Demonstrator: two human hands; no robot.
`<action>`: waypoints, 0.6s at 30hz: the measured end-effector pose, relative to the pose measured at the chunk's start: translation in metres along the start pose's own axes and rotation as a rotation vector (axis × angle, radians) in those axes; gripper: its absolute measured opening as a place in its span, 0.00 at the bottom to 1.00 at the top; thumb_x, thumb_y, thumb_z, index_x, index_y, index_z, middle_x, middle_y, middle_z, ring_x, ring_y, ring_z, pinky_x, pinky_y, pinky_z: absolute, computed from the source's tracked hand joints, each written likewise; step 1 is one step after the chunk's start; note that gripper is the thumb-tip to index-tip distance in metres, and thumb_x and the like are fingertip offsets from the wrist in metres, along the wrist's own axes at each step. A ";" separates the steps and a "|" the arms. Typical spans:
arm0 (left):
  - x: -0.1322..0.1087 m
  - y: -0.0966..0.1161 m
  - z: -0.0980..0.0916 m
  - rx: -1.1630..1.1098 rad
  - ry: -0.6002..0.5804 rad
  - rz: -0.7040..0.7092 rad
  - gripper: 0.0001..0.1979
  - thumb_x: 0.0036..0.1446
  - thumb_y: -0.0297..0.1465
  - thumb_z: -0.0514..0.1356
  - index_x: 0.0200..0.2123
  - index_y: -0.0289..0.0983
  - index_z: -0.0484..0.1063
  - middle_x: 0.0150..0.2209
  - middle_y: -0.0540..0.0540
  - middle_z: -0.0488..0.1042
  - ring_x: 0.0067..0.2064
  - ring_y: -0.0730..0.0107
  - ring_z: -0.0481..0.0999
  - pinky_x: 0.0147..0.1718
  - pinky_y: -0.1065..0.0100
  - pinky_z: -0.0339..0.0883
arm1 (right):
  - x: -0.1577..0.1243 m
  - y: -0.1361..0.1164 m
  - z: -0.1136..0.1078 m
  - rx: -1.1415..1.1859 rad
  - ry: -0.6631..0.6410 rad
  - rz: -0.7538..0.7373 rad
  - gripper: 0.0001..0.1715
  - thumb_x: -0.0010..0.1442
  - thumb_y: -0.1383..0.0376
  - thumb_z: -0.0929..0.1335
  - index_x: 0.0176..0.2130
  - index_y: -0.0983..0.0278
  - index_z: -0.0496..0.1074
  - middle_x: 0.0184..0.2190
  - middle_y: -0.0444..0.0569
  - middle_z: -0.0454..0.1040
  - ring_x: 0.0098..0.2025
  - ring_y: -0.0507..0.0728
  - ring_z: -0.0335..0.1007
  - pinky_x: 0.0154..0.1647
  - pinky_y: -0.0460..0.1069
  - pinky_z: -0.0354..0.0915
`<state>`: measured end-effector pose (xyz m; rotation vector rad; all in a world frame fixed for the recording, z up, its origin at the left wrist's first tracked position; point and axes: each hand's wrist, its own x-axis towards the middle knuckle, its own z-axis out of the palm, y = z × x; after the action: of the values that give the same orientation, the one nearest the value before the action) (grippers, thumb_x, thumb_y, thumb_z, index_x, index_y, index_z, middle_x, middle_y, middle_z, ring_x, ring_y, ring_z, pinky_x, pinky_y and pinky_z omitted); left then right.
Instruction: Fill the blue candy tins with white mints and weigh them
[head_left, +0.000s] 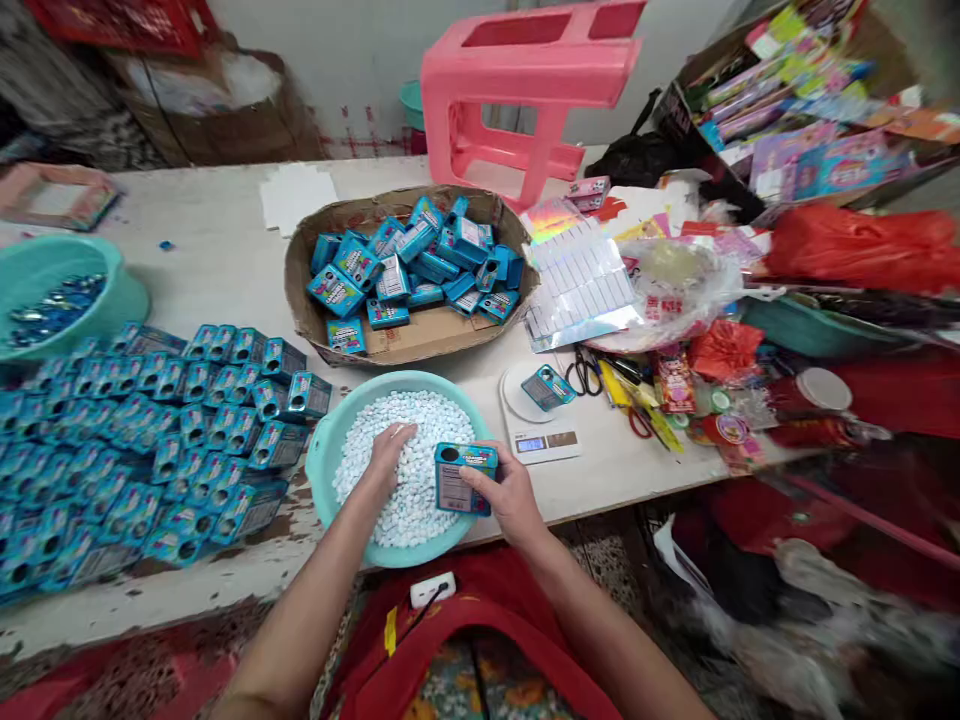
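A small blue printed box with a round dark hole at its upper end is gripped in my right hand, thumb across its front. It is held over the right side of a mint-green basin. Small white candy-like pellets fill this basin. My left hand reaches in among the pellets, its fingers curled together; whatever lies under them is hidden. Right of the basin, another blue box rests on a white digital scale, whose display is lit.
Many similar boxes stand in rows at left, beside a green basin of shiny blue pieces. Behind the pellets, a cardboard tray holds jumbled boxes. A pink stool, black scissors and packaging clutter are further off.
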<state>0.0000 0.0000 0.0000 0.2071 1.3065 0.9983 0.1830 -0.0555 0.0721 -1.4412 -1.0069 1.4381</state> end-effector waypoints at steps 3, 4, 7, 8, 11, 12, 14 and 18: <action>-0.018 0.020 0.003 -0.022 -0.019 0.007 0.15 0.38 0.35 0.66 0.28 0.37 0.66 0.23 0.53 0.67 0.22 0.74 0.67 0.21 0.72 0.59 | 0.002 -0.001 0.001 -0.154 0.007 -0.122 0.22 0.49 0.58 0.74 0.42 0.62 0.70 0.39 0.47 0.73 0.41 0.58 0.70 0.44 0.52 0.66; -0.026 0.027 0.006 -0.035 -0.034 0.024 0.15 0.39 0.36 0.66 0.28 0.37 0.66 0.23 0.53 0.67 0.22 0.74 0.66 0.20 0.72 0.59 | 0.002 -0.002 0.003 -0.210 0.004 -0.171 0.21 0.49 0.59 0.74 0.42 0.62 0.70 0.39 0.48 0.73 0.42 0.58 0.70 0.44 0.52 0.66; -0.052 0.044 0.017 -0.089 -0.118 0.114 0.13 0.43 0.38 0.64 0.29 0.37 0.65 0.24 0.52 0.68 0.23 0.72 0.69 0.20 0.72 0.59 | 0.005 -0.003 0.013 -0.401 -0.015 -0.342 0.17 0.50 0.63 0.73 0.41 0.61 0.71 0.39 0.49 0.72 0.44 0.59 0.69 0.46 0.54 0.64; -0.060 0.047 0.021 -0.114 -0.153 0.167 0.13 0.45 0.38 0.63 0.30 0.37 0.65 0.24 0.52 0.68 0.24 0.71 0.71 0.22 0.72 0.61 | 0.006 -0.003 0.018 -0.454 -0.029 -0.382 0.17 0.50 0.65 0.73 0.41 0.61 0.72 0.39 0.49 0.72 0.44 0.59 0.69 0.46 0.54 0.64; -0.072 0.051 0.031 -0.166 -0.195 0.349 0.11 0.47 0.35 0.63 0.30 0.37 0.65 0.26 0.51 0.70 0.29 0.69 0.74 0.28 0.69 0.66 | 0.007 -0.002 0.032 -0.568 -0.067 -0.449 0.17 0.50 0.66 0.73 0.41 0.61 0.72 0.38 0.49 0.73 0.43 0.60 0.68 0.46 0.55 0.64; -0.073 0.050 0.032 -0.170 -0.179 0.396 0.11 0.47 0.35 0.63 0.30 0.37 0.65 0.26 0.51 0.71 0.30 0.69 0.75 0.31 0.68 0.67 | 0.008 -0.002 0.036 -0.589 -0.069 -0.459 0.17 0.50 0.66 0.74 0.42 0.61 0.72 0.38 0.49 0.73 0.43 0.60 0.68 0.46 0.55 0.64; -0.070 0.048 0.032 -0.172 -0.134 0.464 0.10 0.48 0.34 0.63 0.31 0.37 0.65 0.26 0.51 0.71 0.29 0.70 0.75 0.34 0.67 0.68 | 0.008 -0.002 0.041 -0.609 -0.049 -0.471 0.17 0.50 0.65 0.74 0.42 0.61 0.71 0.38 0.49 0.74 0.43 0.60 0.69 0.45 0.55 0.64; -0.063 0.047 0.028 -0.165 -0.094 0.498 0.14 0.50 0.33 0.63 0.39 0.38 0.66 0.27 0.52 0.72 0.28 0.71 0.74 0.32 0.67 0.68 | 0.007 -0.005 0.045 -0.637 -0.033 -0.507 0.18 0.51 0.63 0.74 0.43 0.61 0.71 0.39 0.49 0.75 0.43 0.60 0.69 0.45 0.54 0.64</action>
<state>0.0056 -0.0059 0.0833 0.4618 1.1009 1.4923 0.1381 -0.0467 0.0750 -1.4303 -1.8067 0.7996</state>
